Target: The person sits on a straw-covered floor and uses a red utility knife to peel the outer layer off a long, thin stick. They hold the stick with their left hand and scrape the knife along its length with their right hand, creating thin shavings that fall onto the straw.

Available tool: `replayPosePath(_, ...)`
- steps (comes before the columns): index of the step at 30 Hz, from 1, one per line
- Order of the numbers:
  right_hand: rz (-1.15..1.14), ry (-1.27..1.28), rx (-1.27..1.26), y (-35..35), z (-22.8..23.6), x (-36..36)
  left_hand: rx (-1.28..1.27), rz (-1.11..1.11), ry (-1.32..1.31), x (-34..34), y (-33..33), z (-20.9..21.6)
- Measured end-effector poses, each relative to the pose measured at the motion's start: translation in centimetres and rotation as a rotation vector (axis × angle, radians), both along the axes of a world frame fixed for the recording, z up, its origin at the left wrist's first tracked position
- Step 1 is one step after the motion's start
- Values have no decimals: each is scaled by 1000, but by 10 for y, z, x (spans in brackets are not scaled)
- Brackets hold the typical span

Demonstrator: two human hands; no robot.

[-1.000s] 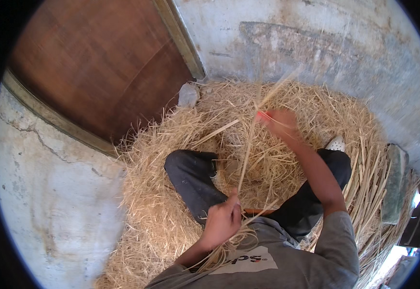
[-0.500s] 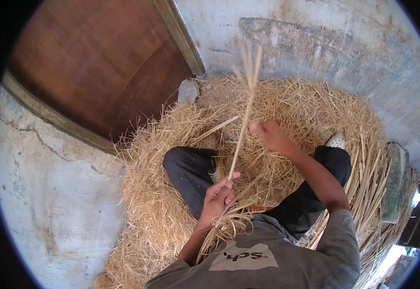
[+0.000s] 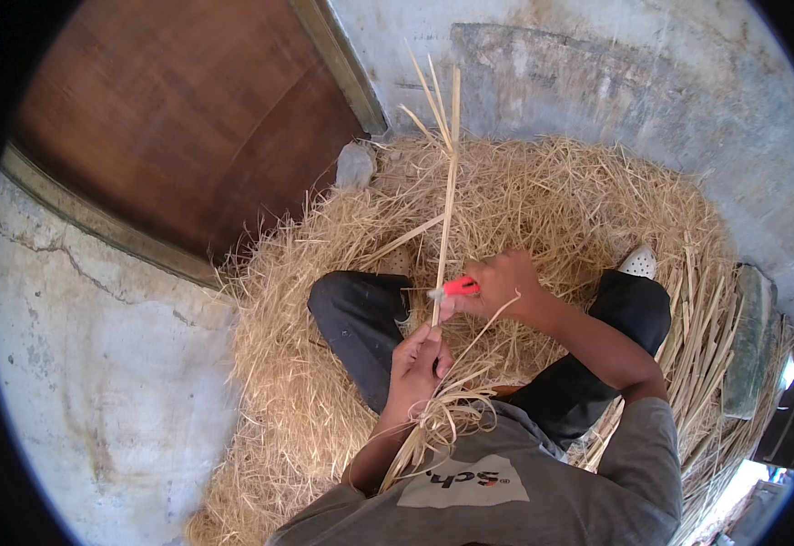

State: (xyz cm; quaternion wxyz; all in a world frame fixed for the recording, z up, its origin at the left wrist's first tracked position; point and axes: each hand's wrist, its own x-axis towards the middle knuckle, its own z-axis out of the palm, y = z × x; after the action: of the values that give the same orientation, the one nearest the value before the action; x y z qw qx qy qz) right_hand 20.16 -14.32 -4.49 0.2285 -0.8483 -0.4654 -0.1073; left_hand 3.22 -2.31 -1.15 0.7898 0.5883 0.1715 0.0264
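Observation:
My left hand is closed round the lower part of a long pale, flat stalk, which rises away from me and splits into several thin ends near the wall. In my right hand is a small red-handled knife, its grey end against the stalk just above my left fingers. Its blade is too small to make out. Below my left hand, a bundle of loose curled strips lies over my left forearm and lap. One thin strip curves up beside my right wrist.
Dry straw-like shavings cover the ground around my bent legs. Long uncut stalks lie at the right, beside a grey-green block. A stone sits by the brown door, and a worn wall stands ahead.
My right hand has come down and left to the stalk, and the red knife now shows in it. The stalk's top has swung slightly left.

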Motion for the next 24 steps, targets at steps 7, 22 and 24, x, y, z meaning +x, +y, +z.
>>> replayPosePath(7,-27,-22,68,0,0,19,117,-63,13,-13,-11,0)
replayPosePath(22,-459,93,-20,-27,-1,114,137,-277,16,-42,-25,15)
replayPosePath(24,-436,201,7,-23,4,106,126,-229,4,-39,-19,10)
